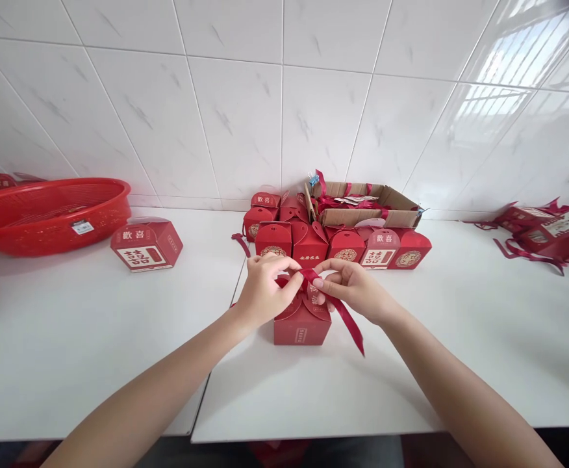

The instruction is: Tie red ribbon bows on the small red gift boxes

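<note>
A red gift box stands upright on the white table, its curved top flaps folded together. Above it, my left hand pinches a dark red ribbon between thumb and fingers. My right hand grips the same ribbon a little to the right, just over the box top. One ribbon tail hangs down past the box's right side. My fingers partly cover the flaps and the spot where the ribbon crosses them, so I cannot tell whether a knot is formed.
Behind are several closed red boxes and a cardboard tray of ribbons and cards. A red plastic basket and a single red box stand left. More red boxes with ribbons lie at right. A tiled wall bounds the back.
</note>
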`<state>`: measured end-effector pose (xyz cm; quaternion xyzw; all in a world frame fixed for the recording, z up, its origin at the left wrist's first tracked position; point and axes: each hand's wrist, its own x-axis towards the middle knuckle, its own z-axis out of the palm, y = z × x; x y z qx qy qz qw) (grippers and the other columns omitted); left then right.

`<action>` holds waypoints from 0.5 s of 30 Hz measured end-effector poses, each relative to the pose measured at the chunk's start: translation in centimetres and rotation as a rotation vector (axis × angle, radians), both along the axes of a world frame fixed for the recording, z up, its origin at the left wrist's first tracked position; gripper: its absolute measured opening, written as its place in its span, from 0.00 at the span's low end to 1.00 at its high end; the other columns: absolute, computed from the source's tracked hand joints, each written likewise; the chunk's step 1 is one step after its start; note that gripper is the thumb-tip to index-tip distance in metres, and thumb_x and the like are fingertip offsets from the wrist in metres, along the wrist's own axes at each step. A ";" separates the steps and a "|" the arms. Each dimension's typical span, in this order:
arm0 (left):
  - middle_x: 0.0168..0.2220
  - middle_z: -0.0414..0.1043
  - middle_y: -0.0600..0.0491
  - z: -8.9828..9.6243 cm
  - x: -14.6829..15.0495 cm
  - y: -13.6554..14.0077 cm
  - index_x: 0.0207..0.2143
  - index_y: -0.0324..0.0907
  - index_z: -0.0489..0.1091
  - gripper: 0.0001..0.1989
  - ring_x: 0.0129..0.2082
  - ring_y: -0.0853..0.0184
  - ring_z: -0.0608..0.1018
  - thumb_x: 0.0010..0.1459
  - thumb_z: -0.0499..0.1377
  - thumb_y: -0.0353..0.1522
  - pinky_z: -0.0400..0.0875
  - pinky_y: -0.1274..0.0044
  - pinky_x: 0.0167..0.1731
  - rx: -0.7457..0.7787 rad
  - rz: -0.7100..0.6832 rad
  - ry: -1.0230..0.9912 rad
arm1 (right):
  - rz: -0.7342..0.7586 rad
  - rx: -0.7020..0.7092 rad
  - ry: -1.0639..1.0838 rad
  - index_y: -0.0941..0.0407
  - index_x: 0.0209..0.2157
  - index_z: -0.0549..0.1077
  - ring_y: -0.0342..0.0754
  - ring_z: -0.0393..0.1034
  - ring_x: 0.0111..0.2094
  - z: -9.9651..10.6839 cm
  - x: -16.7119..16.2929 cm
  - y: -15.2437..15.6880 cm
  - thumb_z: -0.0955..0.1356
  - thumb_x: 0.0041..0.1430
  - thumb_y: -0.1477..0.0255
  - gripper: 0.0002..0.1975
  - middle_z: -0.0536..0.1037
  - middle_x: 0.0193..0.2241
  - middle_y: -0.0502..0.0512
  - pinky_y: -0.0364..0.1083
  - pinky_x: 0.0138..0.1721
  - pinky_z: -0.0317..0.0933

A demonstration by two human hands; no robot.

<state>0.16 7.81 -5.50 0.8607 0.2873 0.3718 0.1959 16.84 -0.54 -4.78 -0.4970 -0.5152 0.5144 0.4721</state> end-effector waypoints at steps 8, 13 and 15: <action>0.43 0.73 0.51 1.1 -1.9 0.3 0.39 0.44 0.69 0.10 0.47 0.62 0.72 0.52 0.56 0.31 0.64 0.69 0.48 -0.179 -0.138 -0.015 | -0.068 0.064 -0.168 0.58 0.30 0.77 0.42 0.69 0.26 -0.9 -0.8 1.0 0.71 0.51 0.63 0.12 0.76 0.28 0.53 0.42 0.28 0.64; 0.46 0.71 0.49 0.3 -4.9 2.0 0.45 0.45 0.63 0.20 0.45 0.59 0.74 0.52 0.57 0.44 0.68 0.69 0.43 -0.592 0.005 0.210 | -0.066 0.074 -0.119 0.57 0.32 0.75 0.44 0.72 0.30 -1.5 -1.0 1.1 0.70 0.53 0.61 0.13 0.78 0.31 0.53 0.43 0.31 0.65; 0.39 0.73 0.50 -0.4 -5.6 2.3 0.43 0.43 0.64 0.22 0.37 0.61 0.75 0.53 0.56 0.48 0.69 0.71 0.36 -0.670 -0.009 0.313 | -0.006 0.063 -0.065 0.58 0.33 0.75 0.45 0.73 0.33 -1.6 -1.0 1.1 0.70 0.54 0.61 0.13 0.79 0.31 0.54 0.44 0.35 0.66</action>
